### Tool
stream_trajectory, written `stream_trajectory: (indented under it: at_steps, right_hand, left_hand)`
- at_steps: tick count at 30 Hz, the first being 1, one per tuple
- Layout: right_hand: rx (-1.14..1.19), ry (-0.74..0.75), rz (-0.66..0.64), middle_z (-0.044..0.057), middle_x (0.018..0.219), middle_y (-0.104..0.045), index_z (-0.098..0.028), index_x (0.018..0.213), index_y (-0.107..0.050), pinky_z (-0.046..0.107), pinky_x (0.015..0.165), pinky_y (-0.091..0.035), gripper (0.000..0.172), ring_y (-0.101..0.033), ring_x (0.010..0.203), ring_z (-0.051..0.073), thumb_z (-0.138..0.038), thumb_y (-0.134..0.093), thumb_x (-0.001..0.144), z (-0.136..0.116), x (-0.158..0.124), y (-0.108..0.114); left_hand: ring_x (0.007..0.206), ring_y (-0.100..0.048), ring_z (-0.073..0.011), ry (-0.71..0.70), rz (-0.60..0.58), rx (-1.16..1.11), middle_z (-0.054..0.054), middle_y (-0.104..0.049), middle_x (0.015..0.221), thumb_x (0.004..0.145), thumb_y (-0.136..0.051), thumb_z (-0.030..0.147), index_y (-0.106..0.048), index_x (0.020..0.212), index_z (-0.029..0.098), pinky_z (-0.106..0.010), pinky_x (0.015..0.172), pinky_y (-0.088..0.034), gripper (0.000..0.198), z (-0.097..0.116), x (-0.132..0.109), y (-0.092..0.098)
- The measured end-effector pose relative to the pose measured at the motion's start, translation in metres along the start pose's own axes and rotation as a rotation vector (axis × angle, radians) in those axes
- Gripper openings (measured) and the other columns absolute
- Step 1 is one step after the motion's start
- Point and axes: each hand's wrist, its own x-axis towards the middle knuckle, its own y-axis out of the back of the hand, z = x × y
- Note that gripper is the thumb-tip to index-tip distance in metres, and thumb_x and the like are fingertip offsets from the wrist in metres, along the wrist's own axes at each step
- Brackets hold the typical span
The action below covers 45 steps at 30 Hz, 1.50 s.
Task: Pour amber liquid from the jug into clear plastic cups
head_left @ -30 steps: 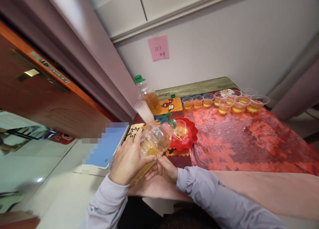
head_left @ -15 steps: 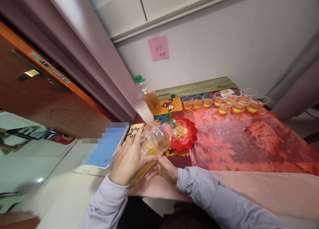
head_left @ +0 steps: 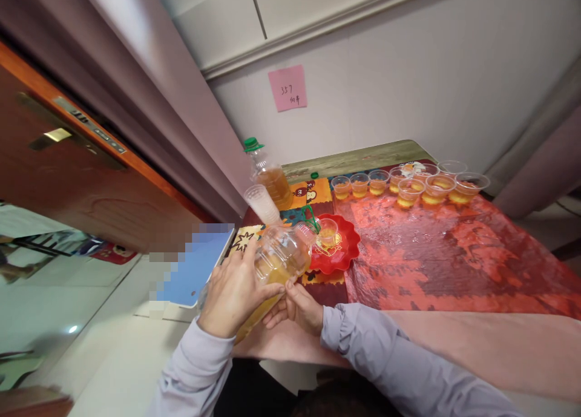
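the clear bottle (head_left: 281,256) of yellow liquid is tilted above the table's near left corner, its mouth over the small cup (head_left: 327,230) on the red plate (head_left: 347,252). my left hand (head_left: 233,293) grips it from above with curled fingers, and my right hand (head_left: 297,306) cradles it from below. filled cups (head_left: 408,188) line the far edge.
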Motion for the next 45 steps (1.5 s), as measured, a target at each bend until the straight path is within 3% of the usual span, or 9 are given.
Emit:
stream_trajectory:
  at_steps: [7,18,34,38,45]
  right_hand:
    - [0.003,-0.002,-0.002,0.016,0.093,-0.078,-0.012,0.138,-0.06,0.049,0.083,-0.065,0.099,-0.08,0.089,0.028,-0.097,-0.052,0.086,-0.001,0.0,-0.001]
    - [-0.008,0.008,-0.008,0.017,0.097,-0.078,-0.012,0.132,-0.064,0.048,0.084,-0.066,0.095,-0.079,0.095,0.029,-0.096,-0.05,0.088,-0.001,0.0,0.0]
    - [-0.006,-0.001,0.004,0.016,0.092,-0.078,-0.011,0.131,-0.064,0.049,0.084,-0.066,0.097,-0.08,0.087,0.027,-0.097,-0.051,0.086,0.001,0.0,0.001]
    - [-0.044,-0.001,0.013,0.01,0.082,-0.076,-0.013,0.129,-0.063,0.048,0.08,-0.066,0.096,-0.078,0.076,0.025,-0.098,-0.051,0.086,0.0,0.0,0.002]
    - [-0.248,0.018,0.039,0.009,0.081,-0.074,-0.013,0.128,-0.063,0.046,0.076,-0.066,0.09,-0.077,0.073,0.024,-0.092,-0.059,0.086,-0.008,-0.004,0.003]
  left_hand:
    - [0.129,-0.067,-0.0454,-0.004,0.017,-0.017,-0.025,-0.069,0.137,0.086,-0.075,0.059,-0.037,0.164,0.015,-0.055,0.103,-0.052,0.097,-0.001,0.001,-0.002]
    - [0.13,-0.066,-0.0433,-0.006,0.006,-0.023,-0.023,-0.068,0.14,0.086,-0.075,0.06,-0.037,0.163,0.017,-0.054,0.104,-0.052,0.096,-0.001,0.001,-0.001]
    - [0.13,-0.067,-0.0437,-0.012,0.022,-0.023,-0.024,-0.068,0.14,0.085,-0.075,0.062,-0.038,0.163,0.015,-0.053,0.104,-0.053,0.098,-0.004,0.003,-0.005]
    - [0.128,-0.069,-0.0415,-0.041,0.126,-0.104,-0.022,-0.07,0.141,0.08,-0.081,0.06,-0.043,0.161,0.018,-0.051,0.102,-0.056,0.099,-0.015,0.003,-0.021]
    - [0.139,-0.065,-0.0382,-0.157,0.393,-0.333,-0.019,-0.063,0.156,0.078,-0.077,0.073,-0.041,0.164,0.021,-0.052,0.112,-0.055,0.107,-0.05,-0.004,-0.072]
